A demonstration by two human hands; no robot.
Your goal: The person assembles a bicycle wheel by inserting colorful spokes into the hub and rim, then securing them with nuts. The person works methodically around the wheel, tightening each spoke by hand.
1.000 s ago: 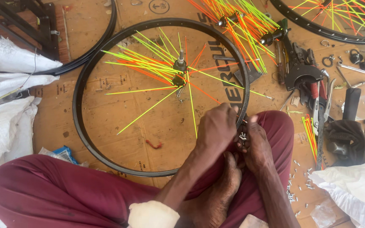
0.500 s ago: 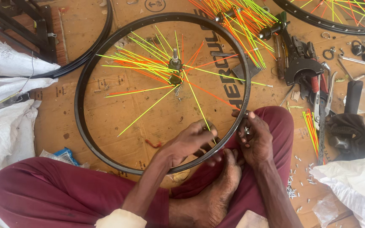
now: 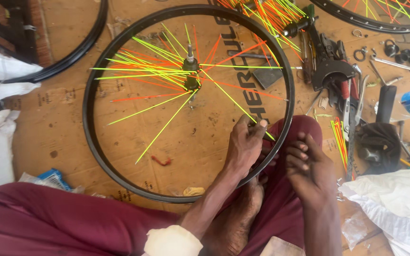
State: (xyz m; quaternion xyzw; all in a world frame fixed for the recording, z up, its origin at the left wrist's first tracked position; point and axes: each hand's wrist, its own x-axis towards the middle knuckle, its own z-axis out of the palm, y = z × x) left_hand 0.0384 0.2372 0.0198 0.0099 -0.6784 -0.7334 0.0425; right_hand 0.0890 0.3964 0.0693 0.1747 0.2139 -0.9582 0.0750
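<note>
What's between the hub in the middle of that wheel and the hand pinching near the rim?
In the head view, one yellow spoke runs from the hub to the left hand, over bare cardboard.

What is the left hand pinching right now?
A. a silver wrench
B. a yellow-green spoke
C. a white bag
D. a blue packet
B: the left hand pinches the rim end of a yellow-green spoke that runs from the hub of the black wheel rim.

cardboard floor [image 3: 72, 137] | wheel rim [image 3: 91, 118] | scattered tools [image 3: 338, 71] | white sacks [image 3: 395, 199]
</note>
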